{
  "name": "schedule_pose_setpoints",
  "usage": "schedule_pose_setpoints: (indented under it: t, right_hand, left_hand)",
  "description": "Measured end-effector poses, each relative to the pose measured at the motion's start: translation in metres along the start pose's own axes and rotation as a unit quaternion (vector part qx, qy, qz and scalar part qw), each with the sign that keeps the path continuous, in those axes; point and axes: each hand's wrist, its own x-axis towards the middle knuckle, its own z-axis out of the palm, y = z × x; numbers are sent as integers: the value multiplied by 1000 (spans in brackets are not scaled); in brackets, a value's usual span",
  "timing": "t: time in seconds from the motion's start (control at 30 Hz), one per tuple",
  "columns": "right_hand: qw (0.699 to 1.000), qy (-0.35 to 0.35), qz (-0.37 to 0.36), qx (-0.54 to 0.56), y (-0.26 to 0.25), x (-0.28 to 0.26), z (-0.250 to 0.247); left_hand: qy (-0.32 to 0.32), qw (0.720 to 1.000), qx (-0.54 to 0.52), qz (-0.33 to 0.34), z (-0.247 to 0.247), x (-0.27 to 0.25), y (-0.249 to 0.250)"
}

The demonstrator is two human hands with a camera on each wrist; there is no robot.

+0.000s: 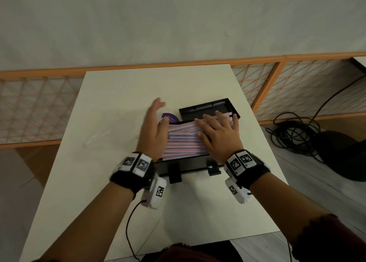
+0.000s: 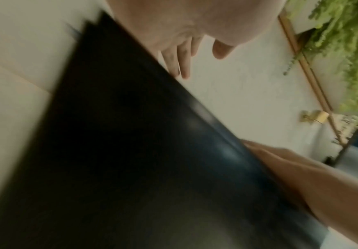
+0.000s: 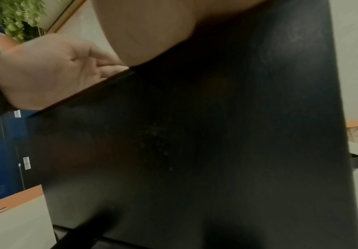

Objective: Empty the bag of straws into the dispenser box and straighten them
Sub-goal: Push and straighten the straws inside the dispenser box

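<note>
A pile of pink, blue and white striped straws [image 1: 184, 141] lies lengthwise in the black dispenser box [image 1: 188, 167] at the table's middle. My right hand [image 1: 219, 135] lies flat on the straws' right half, fingers spread and straight. My left hand [image 1: 153, 131] stands edge-on at the straws' left ends, fingers straight and blurred by motion. In the left wrist view the box's black wall [image 2: 131, 151] fills the frame below my left fingers [image 2: 182, 59]. In the right wrist view the same wall [image 3: 195, 143] hides my right fingers, and the left hand [image 3: 52, 70] shows beyond it.
The box's black lid [image 1: 208, 108] lies open behind the straws. A purple label [image 1: 170, 118] shows behind my left hand. A clear empty bag [image 1: 97, 138] lies on the white table [image 1: 111, 95] to the left. Black cables [image 1: 295, 133] coil on the floor at right.
</note>
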Motion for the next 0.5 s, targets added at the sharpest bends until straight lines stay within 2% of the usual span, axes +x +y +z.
schedule_pose_setpoints:
  t: [0.07, 0.17, 0.23, 0.37, 0.5]
  right_hand:
    - [1000, 6, 2, 3, -1, -1, 1]
    - [1000, 17, 3, 8, -1, -1, 2]
    - [1000, 17, 2, 11, -1, -1, 3]
    - [1000, 18, 1, 19, 2, -3, 4]
    - [999, 26, 2, 19, 3, -3, 3]
  left_hand:
    - [83, 996, -28, -32, -18, -3, -17]
    - [115, 980, -80, -142, -24, -10, -32]
    - [78, 976, -77, -186, -13, -10, -32]
    - [-65, 977, -46, -196, 5, -5, -33]
    - [-152, 975, 69, -148, -4, 1, -38]
